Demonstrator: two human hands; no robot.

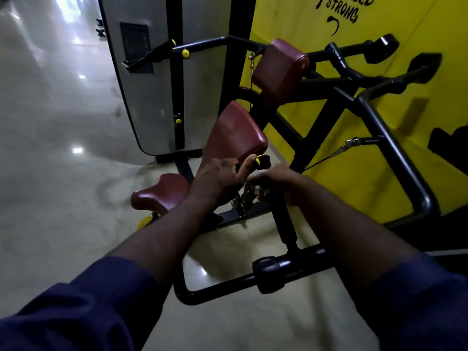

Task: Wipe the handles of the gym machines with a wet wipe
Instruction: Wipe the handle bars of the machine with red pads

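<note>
Left grip (222, 177) is wrapped round the short black handle with the yellow end cap (265, 162), its thumb laid along the shaft toward the cap. Right grip (279, 184) is closed just beside it, blurred, over a pale scrap at its fingertips that I take to be the white wet wipe (255, 179) (too smeared to say more). The two hands meet under the lip of the maroon padded arm rest (235, 133), above the small maroon seat (159, 192).

From where I stand, the step in hand is this one handle, and it looks only partly reachable, since the steadying hand hides much of the shaft. To do it well, I'd steady the machine by the frame or the capped end, fold the wipe right round the shaft, then twist while drawing it along the whole length, cap included. The patch under the left palm needs its own pass. I'd guess the far black handles (386, 43) by the yellow wall (291, 21) and the black roller on the near bar (271, 274) wait their turn.
</note>
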